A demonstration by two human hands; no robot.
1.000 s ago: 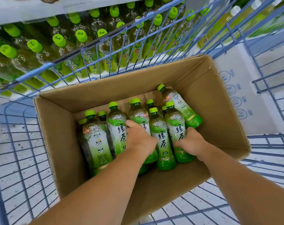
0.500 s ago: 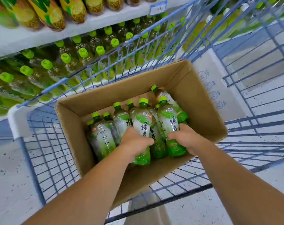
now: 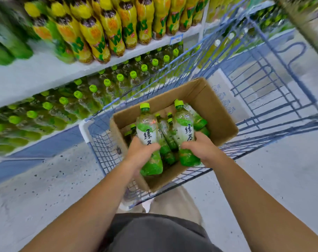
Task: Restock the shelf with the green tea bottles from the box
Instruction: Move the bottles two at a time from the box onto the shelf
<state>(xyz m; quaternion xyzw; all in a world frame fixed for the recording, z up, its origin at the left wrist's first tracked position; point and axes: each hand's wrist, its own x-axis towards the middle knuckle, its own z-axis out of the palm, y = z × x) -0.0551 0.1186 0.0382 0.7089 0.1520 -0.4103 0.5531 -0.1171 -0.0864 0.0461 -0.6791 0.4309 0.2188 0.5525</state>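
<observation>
A cardboard box sits in a blue wire cart and holds several green tea bottles with green caps. My left hand grips one green tea bottle around its lower half, raised above the box. My right hand grips a second green tea bottle the same way, just to the right. The lower shelf at the left is lined with rows of shelved green tea bottles.
The blue wire cart surrounds the box and stands close against the shelving. An upper shelf carries yellow-labelled bottles. Grey speckled floor lies left of the cart. My dark shorts fill the bottom centre.
Both hands have lifted their bottles up out of the box. The view has pulled back and up, showing the upper shelf and more floor.
</observation>
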